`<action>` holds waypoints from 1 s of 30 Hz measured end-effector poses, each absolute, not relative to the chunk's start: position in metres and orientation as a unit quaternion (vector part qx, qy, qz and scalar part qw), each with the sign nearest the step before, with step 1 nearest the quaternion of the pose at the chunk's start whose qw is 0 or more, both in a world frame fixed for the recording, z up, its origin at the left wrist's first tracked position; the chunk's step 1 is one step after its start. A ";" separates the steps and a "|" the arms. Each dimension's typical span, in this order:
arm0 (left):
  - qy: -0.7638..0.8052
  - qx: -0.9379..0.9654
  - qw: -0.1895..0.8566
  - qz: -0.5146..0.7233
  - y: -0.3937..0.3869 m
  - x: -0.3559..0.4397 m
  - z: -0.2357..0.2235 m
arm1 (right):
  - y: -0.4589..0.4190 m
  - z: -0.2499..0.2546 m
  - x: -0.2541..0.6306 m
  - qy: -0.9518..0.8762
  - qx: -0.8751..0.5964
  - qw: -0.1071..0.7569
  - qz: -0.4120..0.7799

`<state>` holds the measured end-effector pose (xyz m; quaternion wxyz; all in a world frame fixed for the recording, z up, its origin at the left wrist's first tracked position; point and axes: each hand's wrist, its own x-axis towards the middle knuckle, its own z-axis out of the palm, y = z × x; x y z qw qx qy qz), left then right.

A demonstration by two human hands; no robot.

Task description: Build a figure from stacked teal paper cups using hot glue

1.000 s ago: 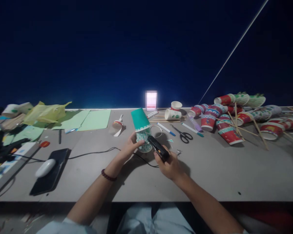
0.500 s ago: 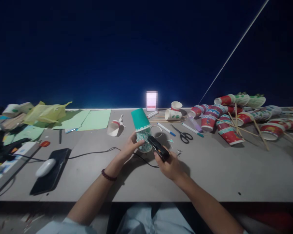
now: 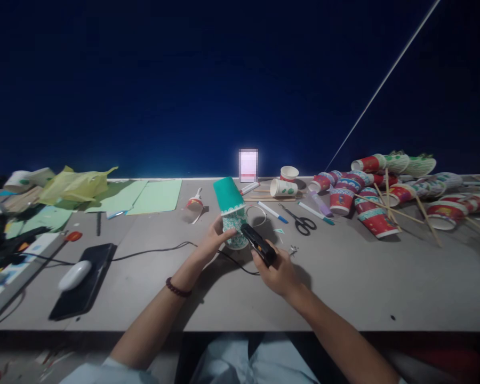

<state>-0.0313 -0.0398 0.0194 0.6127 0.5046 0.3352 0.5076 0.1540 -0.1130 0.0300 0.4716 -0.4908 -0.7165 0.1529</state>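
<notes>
My left hand (image 3: 215,240) is closed round a paper cup (image 3: 235,223) with a green-and-white pattern. A plain teal paper cup (image 3: 227,193) sits above it, tilted to the left, and the two appear joined. In my right hand (image 3: 279,269) is a black stapler (image 3: 259,245), its front end against the right side of the patterned cup. Whether its jaws are pressed together cannot be made out. Just behind the cups lies a thin pale ring (image 3: 256,215).
Scissors (image 3: 303,220) and markers (image 3: 272,212) lie behind my right hand. Decorated cup chains (image 3: 352,186) with sticks fill the right back. A cut cup piece (image 3: 193,208) is at left. A phone (image 3: 84,280), a power strip (image 3: 22,266) and a black cable (image 3: 156,249) lie further left.
The teal cup has tipped very slightly to the left. My hands and the stapler have hardly moved. The cut cup piece at left looks turned and blurred.
</notes>
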 end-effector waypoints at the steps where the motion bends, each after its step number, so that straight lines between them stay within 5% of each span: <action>1: 0.337 0.504 0.613 0.507 -0.040 -0.031 0.019 | -0.113 0.030 0.154 -0.722 -0.490 0.464 0.157; 30: 0.339 0.501 0.619 0.502 -0.040 -0.032 0.016 | -0.114 0.033 0.154 -0.720 -0.501 0.452 0.164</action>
